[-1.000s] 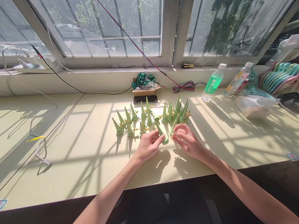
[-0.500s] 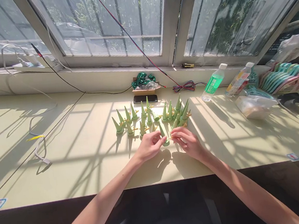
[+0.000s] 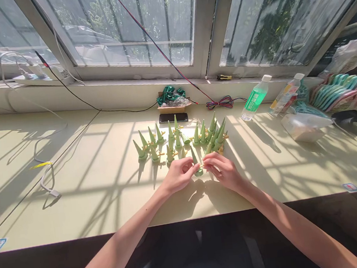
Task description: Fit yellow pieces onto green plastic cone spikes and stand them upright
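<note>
My left hand (image 3: 179, 174) pinches a small green cone (image 3: 195, 157) near its base, the tip pointing up. At the cone's right side my right hand (image 3: 224, 170) has its thumb and fingertips closed together. A pale, tiny piece shows between those fingertips and the cone; its kind is too small to tell. Just beyond the hands stand several more green cones (image 3: 141, 150), many with small yellow pieces at their bases. One cone (image 3: 185, 138) among them leans over, and others (image 3: 220, 138) crowd together on the right.
Behind the cones lie a dark phone (image 3: 173, 118) and an open box (image 3: 175, 108) with green material. Bottles (image 3: 256, 98), a plastic tub (image 3: 305, 127) and a stack of hangers (image 3: 338, 94) stand to the right. A white cable (image 3: 53, 179) crosses the table (image 3: 110, 210) on the left.
Almost nothing differs. The right fingertips have shifted very slightly left, closer to the held cone, and the left hand keeps its grip.
</note>
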`<state>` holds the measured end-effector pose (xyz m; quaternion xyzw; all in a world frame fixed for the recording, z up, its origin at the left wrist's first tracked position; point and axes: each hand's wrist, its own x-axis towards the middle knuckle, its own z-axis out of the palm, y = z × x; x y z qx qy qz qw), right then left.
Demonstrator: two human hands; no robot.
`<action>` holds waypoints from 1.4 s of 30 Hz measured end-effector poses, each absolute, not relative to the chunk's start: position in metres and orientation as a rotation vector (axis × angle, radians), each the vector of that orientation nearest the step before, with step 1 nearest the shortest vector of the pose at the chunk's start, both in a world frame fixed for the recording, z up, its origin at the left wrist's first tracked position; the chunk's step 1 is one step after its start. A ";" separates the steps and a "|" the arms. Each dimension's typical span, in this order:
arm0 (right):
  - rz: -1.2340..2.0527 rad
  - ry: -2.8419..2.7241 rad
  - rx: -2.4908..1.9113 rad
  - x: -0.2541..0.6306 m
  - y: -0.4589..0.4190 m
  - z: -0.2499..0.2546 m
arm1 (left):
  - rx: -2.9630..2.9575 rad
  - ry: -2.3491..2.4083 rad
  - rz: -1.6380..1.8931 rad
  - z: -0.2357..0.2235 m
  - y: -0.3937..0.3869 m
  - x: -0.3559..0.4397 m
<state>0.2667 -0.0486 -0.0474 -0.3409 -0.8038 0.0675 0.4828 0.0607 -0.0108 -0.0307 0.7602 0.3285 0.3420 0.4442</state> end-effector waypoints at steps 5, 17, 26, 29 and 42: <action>0.140 -1.959 -0.822 0.266 -0.049 -0.047 | 1.884 0.816 0.845 -0.030 -0.011 0.060; 0.147 -1.946 -0.844 0.262 -0.048 -0.053 | 1.981 0.785 0.876 -0.033 -0.011 0.057; 0.251 -1.907 -0.932 0.261 -0.046 -0.052 | 2.031 0.811 0.958 -0.036 -0.009 0.058; 0.266 -1.897 -0.953 0.261 -0.047 -0.048 | 1.968 0.826 0.979 -0.037 -0.010 0.058; 0.531 -1.791 -1.040 0.260 -0.048 -0.055 | 2.306 0.768 1.017 -0.043 -0.009 0.055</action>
